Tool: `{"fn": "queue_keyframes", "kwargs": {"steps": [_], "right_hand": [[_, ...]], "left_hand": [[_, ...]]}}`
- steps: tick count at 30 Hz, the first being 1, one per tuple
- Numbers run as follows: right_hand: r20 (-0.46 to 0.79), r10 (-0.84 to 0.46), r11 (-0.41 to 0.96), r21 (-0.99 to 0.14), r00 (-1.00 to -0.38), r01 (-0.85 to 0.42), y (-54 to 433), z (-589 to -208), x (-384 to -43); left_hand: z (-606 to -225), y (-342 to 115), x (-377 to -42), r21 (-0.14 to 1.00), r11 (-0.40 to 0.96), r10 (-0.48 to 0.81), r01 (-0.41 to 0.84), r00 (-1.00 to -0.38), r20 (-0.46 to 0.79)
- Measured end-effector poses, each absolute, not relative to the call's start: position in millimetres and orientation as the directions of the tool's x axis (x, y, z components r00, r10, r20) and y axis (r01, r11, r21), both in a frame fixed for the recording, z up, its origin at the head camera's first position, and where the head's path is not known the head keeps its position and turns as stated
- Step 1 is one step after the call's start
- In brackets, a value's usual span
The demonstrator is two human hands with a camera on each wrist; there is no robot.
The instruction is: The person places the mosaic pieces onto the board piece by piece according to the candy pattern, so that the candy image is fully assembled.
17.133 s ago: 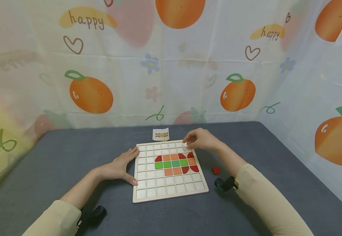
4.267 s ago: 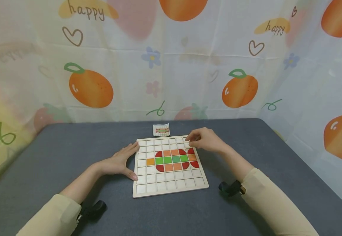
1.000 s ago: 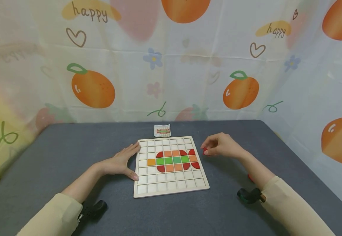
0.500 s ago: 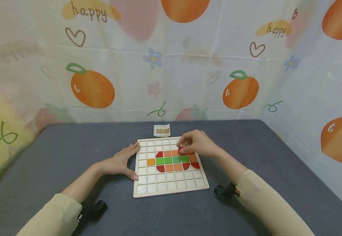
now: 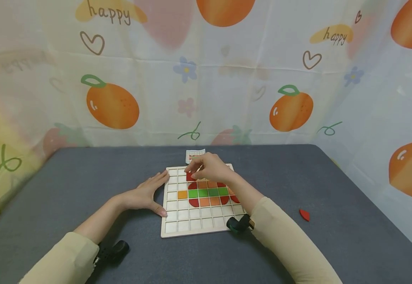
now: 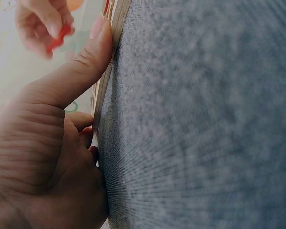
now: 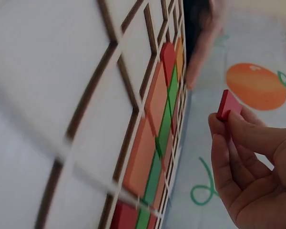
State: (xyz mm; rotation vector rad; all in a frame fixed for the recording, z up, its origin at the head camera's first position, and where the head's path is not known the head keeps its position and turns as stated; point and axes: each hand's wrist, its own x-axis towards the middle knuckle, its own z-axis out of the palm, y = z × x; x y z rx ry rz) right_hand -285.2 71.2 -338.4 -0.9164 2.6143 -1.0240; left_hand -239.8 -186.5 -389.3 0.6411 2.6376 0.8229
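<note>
My left hand (image 5: 140,198) lies with fingers spread along the left edge of a wooden grid board (image 5: 177,226). In the left wrist view its thumb (image 6: 86,59) presses that edge. Thumb and fingertips of my right hand (image 5: 211,167) pinch a small red tile (image 7: 227,103), raised over the board's upper left part. Red rounded tiles (image 5: 193,202), green square tiles (image 5: 203,193), salmon square tiles (image 5: 204,202) and one orange square tile (image 5: 182,195) fill cells across the middle rows. My right hand and forearm hide the board's upper right.
A loose red fan-shaped tile (image 5: 304,215) lies on the dark grey table (image 5: 334,189), right of the board. Behind the board stands a small printed pattern card (image 5: 189,156), partly covered by my right hand. A fruit-printed curtain (image 5: 156,98) hangs behind the table.
Over the last second my right hand carries the red tile leftward from beside the board. Earlier, red tiles and an orange one joined the pattern's left end. My left hand stays put.
</note>
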Motion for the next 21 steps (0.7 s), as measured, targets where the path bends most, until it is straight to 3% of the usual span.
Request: {"fn": "queue_keyframes", "kwargs": {"steps": [7,15,21], "right_hand": [[0.060,-0.675,0.559,-0.610,-0.736,-0.562,46.9,-350.9,-289.6],[0.011,-0.638,0.581,-0.649,-0.770,-0.491,43.4,-354.2,-284.7],[0.012,-0.633,0.605,-0.616,-0.774,-0.504,41.5,-355.3,-284.2]], "left_hand": [[-388.1,-185.5,-238.1,0.601,0.724,0.514,0.338,-0.846,-0.144],[-386.4,-184.8,-238.1,0.599,0.723,0.518,0.345,-0.844,-0.140],[-387.0,-186.6,-238.8,0.598,0.727,0.514,0.338,-0.846,-0.146]]}}
